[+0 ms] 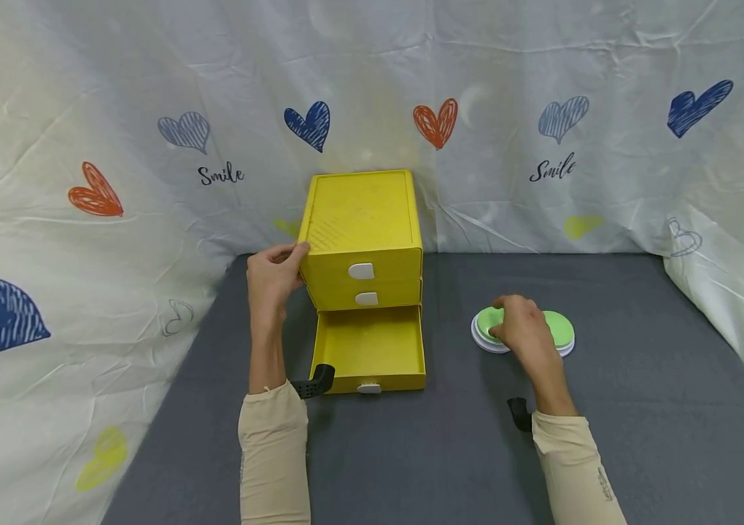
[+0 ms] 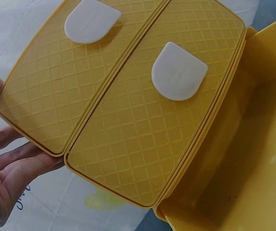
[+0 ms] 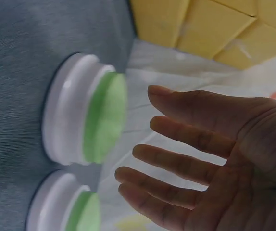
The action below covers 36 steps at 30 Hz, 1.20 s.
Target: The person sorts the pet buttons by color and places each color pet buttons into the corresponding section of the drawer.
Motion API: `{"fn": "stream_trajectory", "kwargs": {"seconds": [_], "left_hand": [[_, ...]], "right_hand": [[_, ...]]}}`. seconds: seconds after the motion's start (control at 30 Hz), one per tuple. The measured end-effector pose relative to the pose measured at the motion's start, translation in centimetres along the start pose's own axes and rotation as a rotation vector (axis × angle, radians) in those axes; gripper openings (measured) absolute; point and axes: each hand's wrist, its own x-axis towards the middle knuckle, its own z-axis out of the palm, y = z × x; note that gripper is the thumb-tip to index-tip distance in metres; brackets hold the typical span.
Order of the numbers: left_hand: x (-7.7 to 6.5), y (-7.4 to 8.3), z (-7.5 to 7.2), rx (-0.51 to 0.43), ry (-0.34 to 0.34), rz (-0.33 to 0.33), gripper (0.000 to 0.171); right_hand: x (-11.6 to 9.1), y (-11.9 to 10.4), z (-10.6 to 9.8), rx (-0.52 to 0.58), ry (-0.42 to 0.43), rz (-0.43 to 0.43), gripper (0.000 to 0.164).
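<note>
A yellow drawer unit (image 1: 362, 211) with white tab handles stands at the back, its bottom drawer (image 1: 369, 343) pulled out. My left hand (image 1: 272, 281) rests against the unit's left side near the top front corner; the left wrist view shows its fingers (image 2: 20, 156) fairly straight along that side. To the right lie two round white pieces with green tops (image 1: 559, 329), side by side. Over them hovers my right hand (image 1: 529, 335). In the right wrist view its fingers (image 3: 176, 161) are spread and apart from the nearer green-topped piece (image 3: 104, 118), holding nothing.
A dark grey cloth (image 1: 464, 459) covers the table. Behind and to the left hangs a pale curtain (image 1: 372, 87) printed with hearts and words. Black wrist-camera mounts (image 1: 323, 378) stick out beside both forearms, the left one over the drawer's front corner.
</note>
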Motion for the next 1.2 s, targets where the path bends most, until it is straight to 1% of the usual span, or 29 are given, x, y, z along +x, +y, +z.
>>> {"fn": "stream_trajectory", "kwargs": {"seconds": [0.2, 0.37, 0.57, 0.7, 0.9, 1.0, 1.2], "left_hand": [[0.1, 0.0, 0.0, -0.001, -0.002, -0.006, 0.048], [0.0, 0.0, 0.0, -0.016, -0.005, -0.001, 0.047], [0.1, 0.0, 0.0, -0.002, -0.002, -0.020, 0.050], [0.1, -0.1, 0.1, 0.015, 0.004, -0.017, 0.050], [0.1, -0.1, 0.1, 0.010, 0.008, -0.021, 0.049], [0.0, 0.0, 0.1, 0.000, 0.009, -0.023, 0.048], [0.1, 0.0, 0.1, 0.014, 0.015, -0.012, 0.048]], "right_hand": [[0.8, 0.8, 1.2, -0.023, 0.004, -0.003, 0.057], [1.2, 1.2, 1.6, -0.011, 0.028, -0.029, 0.059], [1.5, 1.6, 2.1, -0.019, 0.045, -0.056, 0.058], [1.6, 1.8, 2.4, -0.015, 0.057, -0.067, 0.057], [1.5, 1.8, 2.5, -0.015, 0.070, -0.062, 0.055], [1.5, 1.7, 2.5, -0.016, 0.091, -0.064, 0.054], [1.3, 1.5, 2.2, -0.017, 0.135, -0.075, 0.052]]}}
